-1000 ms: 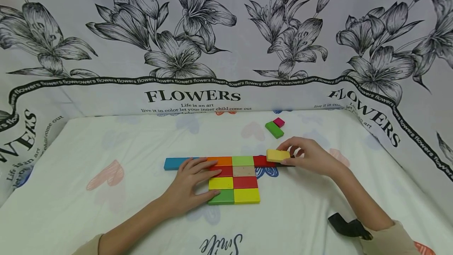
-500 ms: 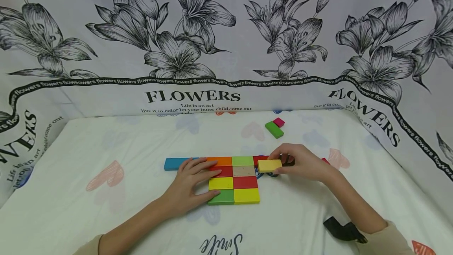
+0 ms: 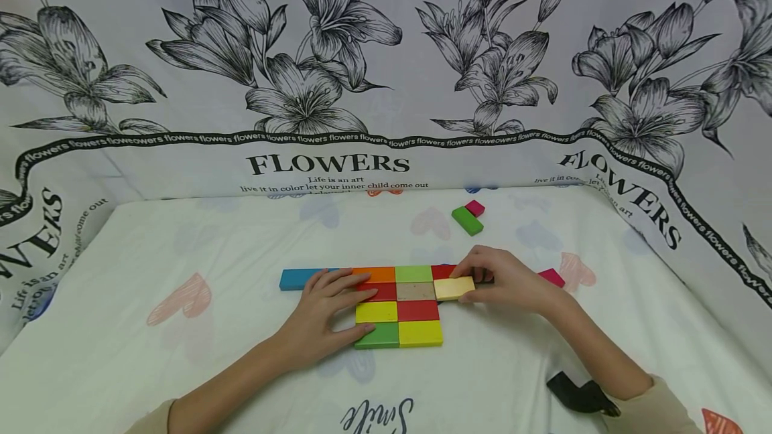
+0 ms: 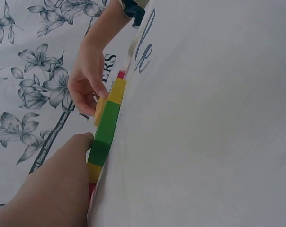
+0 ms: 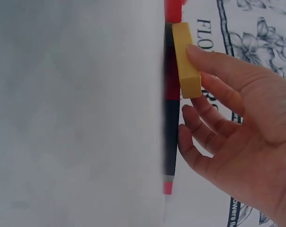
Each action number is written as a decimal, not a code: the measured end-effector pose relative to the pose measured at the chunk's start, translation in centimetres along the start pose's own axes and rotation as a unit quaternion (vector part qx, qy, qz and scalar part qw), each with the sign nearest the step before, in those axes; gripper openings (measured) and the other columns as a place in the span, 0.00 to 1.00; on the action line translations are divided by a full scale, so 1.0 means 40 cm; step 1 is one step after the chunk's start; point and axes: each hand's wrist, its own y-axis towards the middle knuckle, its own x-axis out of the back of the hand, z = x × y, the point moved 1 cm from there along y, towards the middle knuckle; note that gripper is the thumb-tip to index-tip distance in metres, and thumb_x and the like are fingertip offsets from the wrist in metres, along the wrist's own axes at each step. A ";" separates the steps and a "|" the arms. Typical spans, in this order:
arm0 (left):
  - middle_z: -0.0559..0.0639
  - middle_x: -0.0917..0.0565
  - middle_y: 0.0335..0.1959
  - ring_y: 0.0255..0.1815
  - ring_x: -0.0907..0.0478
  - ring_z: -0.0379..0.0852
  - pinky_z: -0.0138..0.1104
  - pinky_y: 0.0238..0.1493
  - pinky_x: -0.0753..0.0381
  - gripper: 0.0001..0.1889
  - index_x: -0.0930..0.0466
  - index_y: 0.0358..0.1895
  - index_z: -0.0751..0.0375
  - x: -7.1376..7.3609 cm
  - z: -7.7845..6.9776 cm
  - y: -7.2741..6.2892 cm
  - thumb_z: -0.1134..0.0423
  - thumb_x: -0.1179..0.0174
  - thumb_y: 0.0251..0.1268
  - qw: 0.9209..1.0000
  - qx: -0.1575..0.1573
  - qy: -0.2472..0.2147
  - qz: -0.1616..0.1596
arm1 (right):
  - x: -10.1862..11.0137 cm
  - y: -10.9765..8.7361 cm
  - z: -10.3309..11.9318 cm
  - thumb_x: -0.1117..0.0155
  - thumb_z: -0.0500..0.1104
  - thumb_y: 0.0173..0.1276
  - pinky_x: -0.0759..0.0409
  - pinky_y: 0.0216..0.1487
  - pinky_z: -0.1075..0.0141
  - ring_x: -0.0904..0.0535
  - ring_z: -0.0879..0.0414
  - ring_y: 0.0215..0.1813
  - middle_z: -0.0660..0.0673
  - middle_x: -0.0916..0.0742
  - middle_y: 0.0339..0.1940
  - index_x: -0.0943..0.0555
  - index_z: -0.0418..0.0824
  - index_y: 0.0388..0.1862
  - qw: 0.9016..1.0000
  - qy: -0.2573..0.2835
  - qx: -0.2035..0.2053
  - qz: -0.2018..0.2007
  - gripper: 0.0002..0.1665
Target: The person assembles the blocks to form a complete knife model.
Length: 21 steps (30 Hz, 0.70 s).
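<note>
Between thumb and fingers, my right hand [image 3: 503, 280] pinches a yellow block [image 3: 454, 288]. It sits at the right side of the tan block [image 3: 415, 291], just in front of a red block [image 3: 443, 272]. In the right wrist view the yellow block [image 5: 186, 61] looks slightly tilted, and whether it touches the sheet is unclear. My left hand [image 3: 319, 317] rests with fingers spread over the left side of the flat block layout. Uncovered there are an orange block [image 3: 375, 274], a light green block [image 3: 413, 274] and a green block [image 3: 380, 335]. A dark block is mostly hidden behind my right fingers.
A blue block [image 3: 301, 278] extends the back row leftward. Behind lie a loose green block [image 3: 467, 221] and a magenta block [image 3: 475, 207]. A pink block [image 3: 551, 278] shows beyond my right wrist. A black strap [image 3: 579, 394] hangs at the right sleeve. Flower-printed cloth [image 3: 338, 86] rises behind.
My right hand has brought the yellow block left and nearer, from over the back row to beside the tan block. The pink block has come into sight. The left hand stays still.
</note>
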 end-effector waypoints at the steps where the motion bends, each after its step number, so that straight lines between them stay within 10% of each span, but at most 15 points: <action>1: 0.47 0.22 0.74 0.80 0.36 0.58 0.65 0.77 0.49 0.28 0.15 0.67 0.49 0.000 0.000 0.000 0.51 0.24 0.62 1.000 0.000 0.000 0.000 | -0.001 0.000 0.000 0.18 0.43 0.62 0.22 0.40 0.70 0.24 0.56 0.41 0.52 0.18 0.39 0.11 0.44 0.51 1.000 -0.001 -0.001 -0.001 0.18; 21: 0.46 0.22 0.74 0.79 0.36 0.58 0.65 0.77 0.49 0.29 0.15 0.67 0.48 -0.001 0.001 0.002 0.51 0.24 0.62 1.000 0.001 0.004 0.000 | -0.009 0.005 0.005 0.18 0.43 0.62 0.21 0.40 0.69 0.24 0.55 0.42 0.51 0.19 0.39 0.12 0.46 0.49 0.999 -0.025 -0.021 0.007 0.17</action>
